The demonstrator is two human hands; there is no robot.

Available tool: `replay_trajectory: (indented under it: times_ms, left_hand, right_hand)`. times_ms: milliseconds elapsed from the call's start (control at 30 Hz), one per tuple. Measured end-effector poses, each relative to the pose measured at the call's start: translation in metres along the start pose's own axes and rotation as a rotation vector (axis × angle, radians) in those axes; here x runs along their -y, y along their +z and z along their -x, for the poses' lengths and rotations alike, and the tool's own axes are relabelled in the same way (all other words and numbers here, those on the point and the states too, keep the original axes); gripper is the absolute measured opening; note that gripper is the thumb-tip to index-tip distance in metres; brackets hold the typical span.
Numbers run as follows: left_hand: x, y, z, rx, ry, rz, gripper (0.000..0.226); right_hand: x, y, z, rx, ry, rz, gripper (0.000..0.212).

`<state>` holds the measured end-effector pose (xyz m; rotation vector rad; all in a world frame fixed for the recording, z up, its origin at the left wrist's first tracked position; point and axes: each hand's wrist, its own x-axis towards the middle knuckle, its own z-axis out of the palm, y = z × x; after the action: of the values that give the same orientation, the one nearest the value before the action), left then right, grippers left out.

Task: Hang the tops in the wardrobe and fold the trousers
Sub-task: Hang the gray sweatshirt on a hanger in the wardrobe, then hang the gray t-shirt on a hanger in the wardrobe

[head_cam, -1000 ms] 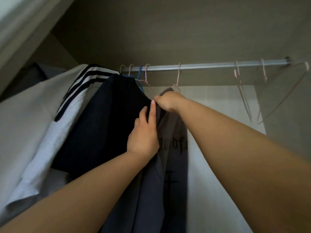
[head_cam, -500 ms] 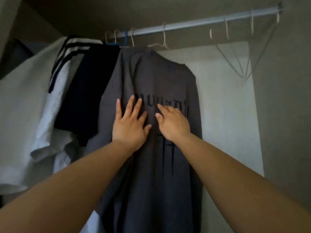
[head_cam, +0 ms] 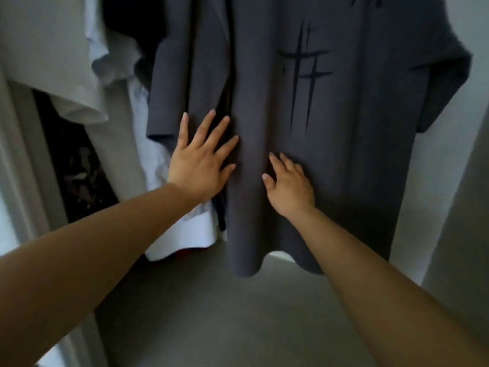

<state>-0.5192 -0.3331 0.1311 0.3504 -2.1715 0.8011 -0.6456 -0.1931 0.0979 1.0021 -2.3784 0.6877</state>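
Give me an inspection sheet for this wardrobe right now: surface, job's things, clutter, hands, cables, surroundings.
Surface: grey wardrobe floor below the clothes.
Job's things: grey T-shirt with dark cross print hangs full length, hanger out of frame; white tops hang to its left; no trousers seen.
Clutter: dark patterned fabric at far left.
Hands: left hand flat, fingers spread, on the T-shirt; right hand rests on its front.
Cables: nothing seen.
Surroundings: pale wardrobe wall on the right.

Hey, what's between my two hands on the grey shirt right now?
Only fabric of the grey shirt, with a vertical fold, lies between the left hand and the right hand, as the head view shows.
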Motion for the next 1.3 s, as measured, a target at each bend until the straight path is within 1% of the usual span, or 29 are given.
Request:
replay_trajectory:
  times_ms: [167, 233, 333, 400, 433, 500, 567, 633, 767, 833, 933, 1000, 1100, 1167, 1300]
  left_hand:
    - [-0.021, 0.012, 0.095, 0.172, -0.159, 0.045, 0.06]
    - [-0.034, 0.009, 0.138, 0.245, -0.225, 0.064, 0.061]
    - [-0.055, 0.001, 0.206, 0.352, -0.298, 0.1, 0.062]
    - [-0.061, -0.005, 0.247, 0.382, -0.316, 0.148, 0.063]
    - [-0.062, -0.012, 0.272, 0.424, -0.335, 0.145, 0.064]
    - [-0.059, -0.028, 0.324, 0.564, -0.381, 0.099, 0.064]
    - [-0.053, -0.048, 0.374, 0.695, -0.474, 0.052, 0.065]
    - [-0.049, -0.069, 0.418, 0.768, -0.601, 0.043, 0.065]
    - [-0.052, -0.108, 0.494, 0.89, -0.876, 0.01, 0.066]
    - [-0.055, -0.123, 0.525, 0.922, -0.994, 0.019, 0.066]
    - [-0.054, -0.137, 0.573, 1.019, -1.156, 0.042, 0.065]
    - [-0.052, -0.141, 0.606, 1.119, -1.248, 0.053, 0.065]
    - [-0.046, -0.149, 0.651, 1.226, -1.372, 0.059, 0.065]
    - [-0.036, -0.155, 0.677, 1.264, -1.408, 0.057, 0.065]
    - [-0.012, -0.173, 0.721, 1.3, -1.481, 0.059, 0.066]
  right_hand:
    - [0.002, 0.051, 0.079, 0.051, -0.024, -0.154, 0.057]
    - [0.007, 0.072, 0.117, 0.105, -0.045, -0.22, 0.058]
    - [0.019, 0.098, 0.171, 0.216, -0.13, -0.255, 0.058]
    - [0.023, 0.108, 0.195, 0.261, -0.195, -0.269, 0.059]
    - [0.028, 0.114, 0.21, 0.292, -0.239, -0.275, 0.059]
    - [0.038, 0.125, 0.237, 0.369, -0.335, -0.265, 0.058]
    - [0.053, 0.133, 0.261, 0.453, -0.422, -0.249, 0.058]
    - [0.071, 0.138, 0.285, 0.556, -0.534, -0.239, 0.058]
    - [0.112, 0.148, 0.333, 0.705, -0.859, -0.215, 0.058]
    - [0.135, 0.155, 0.358, 0.747, -0.955, -0.235, 0.057]
    - [0.179, 0.175, 0.396, 0.881, -1.065, -0.259, 0.059]
    - [0.212, 0.192, 0.425, 0.941, -1.092, -0.312, 0.058]
    - [0.255, 0.215, 0.474, 1.076, -1.071, -0.31, 0.06]
    - [0.281, 0.229, 0.503, 1.152, -1.045, -0.295, 0.061]
    - [0.33, 0.249, 0.54, 1.233, -0.99, -0.276, 0.063]
